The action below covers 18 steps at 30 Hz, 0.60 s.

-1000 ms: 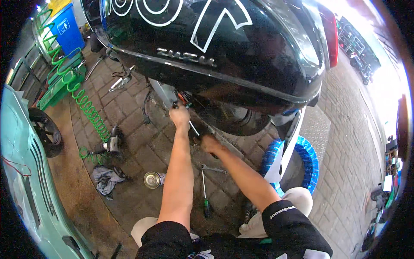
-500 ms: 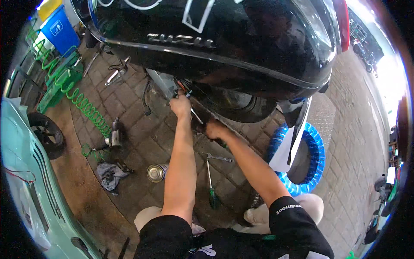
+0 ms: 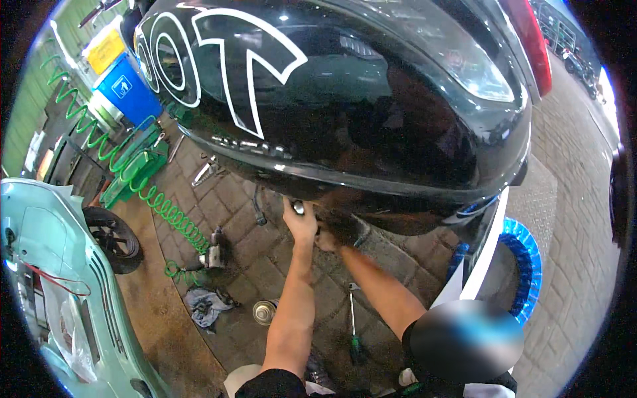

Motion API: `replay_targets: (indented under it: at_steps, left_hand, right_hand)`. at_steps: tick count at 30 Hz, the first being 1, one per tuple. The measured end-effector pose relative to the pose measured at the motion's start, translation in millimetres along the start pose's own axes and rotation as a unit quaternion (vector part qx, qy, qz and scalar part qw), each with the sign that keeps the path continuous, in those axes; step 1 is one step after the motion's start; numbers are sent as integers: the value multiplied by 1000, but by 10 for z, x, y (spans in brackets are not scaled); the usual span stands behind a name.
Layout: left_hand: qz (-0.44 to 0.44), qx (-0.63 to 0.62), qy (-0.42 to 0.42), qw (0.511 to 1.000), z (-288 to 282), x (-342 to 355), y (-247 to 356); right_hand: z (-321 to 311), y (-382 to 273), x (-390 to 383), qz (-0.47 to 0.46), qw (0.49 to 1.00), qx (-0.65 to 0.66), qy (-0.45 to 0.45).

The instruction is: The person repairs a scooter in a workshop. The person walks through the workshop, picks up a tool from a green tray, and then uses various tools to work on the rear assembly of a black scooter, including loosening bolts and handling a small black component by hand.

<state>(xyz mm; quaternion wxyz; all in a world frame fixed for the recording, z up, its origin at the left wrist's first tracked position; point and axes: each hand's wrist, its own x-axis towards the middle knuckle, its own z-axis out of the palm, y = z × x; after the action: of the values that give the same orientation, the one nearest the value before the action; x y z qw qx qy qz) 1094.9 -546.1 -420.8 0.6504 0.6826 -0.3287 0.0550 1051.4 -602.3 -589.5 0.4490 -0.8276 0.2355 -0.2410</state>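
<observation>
The black scooter body [image 3: 318, 139] overhangs both hands. Below its lower edge, my left hand [image 3: 302, 227] is closed around a shiny metal piece with a rounded end [image 3: 298, 207]; the rest of it is hidden. Close beside it on the right, my right hand [image 3: 326, 240] reaches low under the body, in shadow, its fingers mostly hidden. On the paving between my forearms lies a screwdriver [image 3: 354, 338] with a green handle. The head of a wrench [image 3: 353, 286] shows by its tip, the rest behind my right forearm.
Left of my arm stand a round can [image 3: 264, 312], a grey rag [image 3: 207, 307] and an air wrench [image 3: 213, 252] on a coiled green hose [image 3: 169, 213]. A mint-green scooter panel [image 3: 99, 292] and a wheel [image 3: 113, 242] stand far left. A blue-wrapped tyre [image 3: 527, 265] lies right.
My view has tilted up, showing more of the scooter body. My hands have drawn closer together under it. The metal rod that ran between them no longer shows, and a rounded metal end now does.
</observation>
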Motion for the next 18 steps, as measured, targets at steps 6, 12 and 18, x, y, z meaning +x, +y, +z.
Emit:
replay_targets:
  at_steps: [6,12,18]
  left_hand:
    - [22,9,39,999,82,-17,-220]
    - [17,13,62,998,127,44,-182]
    - [-134,27,54,989,94,34,40]
  right_hand:
    - [182,250,-168,-86,987,128,32]
    - [-192,-150,-335,-50,997,-53,-29]
    - [-357,-445,-417,7,996,-84,-32]
